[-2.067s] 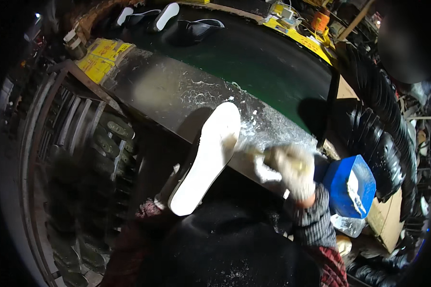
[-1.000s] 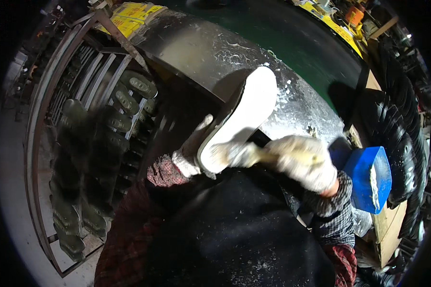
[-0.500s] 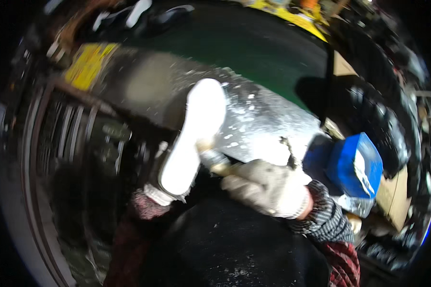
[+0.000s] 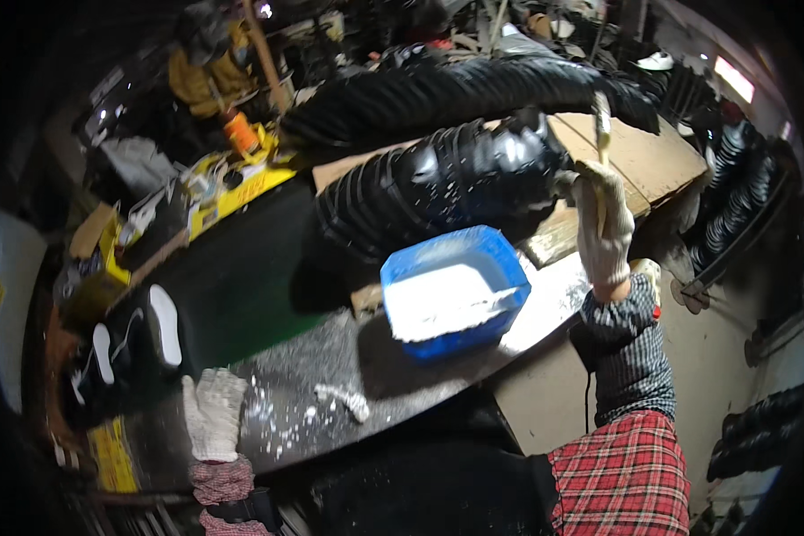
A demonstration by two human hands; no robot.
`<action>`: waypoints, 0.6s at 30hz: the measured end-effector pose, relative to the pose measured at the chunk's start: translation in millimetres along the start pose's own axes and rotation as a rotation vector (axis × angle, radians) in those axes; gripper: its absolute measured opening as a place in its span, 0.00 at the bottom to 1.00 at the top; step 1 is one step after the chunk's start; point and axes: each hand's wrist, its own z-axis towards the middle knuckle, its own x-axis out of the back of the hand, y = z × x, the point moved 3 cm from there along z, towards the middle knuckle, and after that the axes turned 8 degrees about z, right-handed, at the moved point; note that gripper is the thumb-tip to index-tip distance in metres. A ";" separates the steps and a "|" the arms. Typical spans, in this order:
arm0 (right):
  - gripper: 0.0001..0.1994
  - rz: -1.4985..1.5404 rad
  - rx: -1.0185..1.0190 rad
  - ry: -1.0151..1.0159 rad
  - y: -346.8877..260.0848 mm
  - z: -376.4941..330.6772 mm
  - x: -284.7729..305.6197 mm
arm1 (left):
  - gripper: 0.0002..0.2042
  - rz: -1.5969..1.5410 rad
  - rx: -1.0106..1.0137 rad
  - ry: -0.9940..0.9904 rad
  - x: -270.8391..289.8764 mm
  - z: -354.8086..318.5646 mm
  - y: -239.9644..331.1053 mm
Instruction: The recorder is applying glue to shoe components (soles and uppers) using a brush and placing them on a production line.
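My left hand point(image 4: 213, 415), in a white knit glove, lies flat on the powder-strewn grey table point(image 4: 402, 384) and holds nothing. My right hand point(image 4: 603, 234), also gloved, is raised at the right and grips the pale handle of a brush point(image 4: 602, 121) that points upward. Between my hands stands a blue plastic tub point(image 4: 454, 290) with white paste in it. A small white lump point(image 4: 346, 400) lies on the table in front of the tub. Left of my left hand, a shoe with a white sole point(image 4: 163, 325) rests on the dark green belt point(image 4: 241, 268).
Stacks of black ribbed soles point(image 4: 438, 179) lie behind the tub on cardboard boxes point(image 4: 652, 156). Yellow boxes point(image 4: 232, 192) and an orange container point(image 4: 239, 134) stand at the belt's far end. More black soles hang in racks at the right point(image 4: 732, 214).
The white sole that my left hand held is gone from it; that hand now lies on the table. My right hand has lifted the brush up to the right. The view has swung right.
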 end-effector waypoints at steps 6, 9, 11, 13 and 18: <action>0.16 -0.568 -0.361 0.100 192.9 -26.6 42.4 | 0.23 0.011 0.277 -0.441 -90.9 124.2 -77.9; 0.21 -0.579 -0.599 0.097 259.9 -33.3 40.5 | 0.25 0.146 0.238 -0.268 -168.1 143.0 -113.8; 0.25 -0.454 -0.859 -0.017 264.9 -23.1 16.9 | 0.21 0.195 0.070 -0.286 -154.7 172.0 -123.9; 0.23 -0.385 -0.726 0.037 287.0 -30.6 1.6 | 0.21 0.278 -0.010 -0.305 -158.1 173.4 -131.1; 0.20 -0.229 -0.711 0.059 273.6 -7.0 -16.1 | 0.24 0.029 0.106 -0.328 -196.7 156.7 -125.0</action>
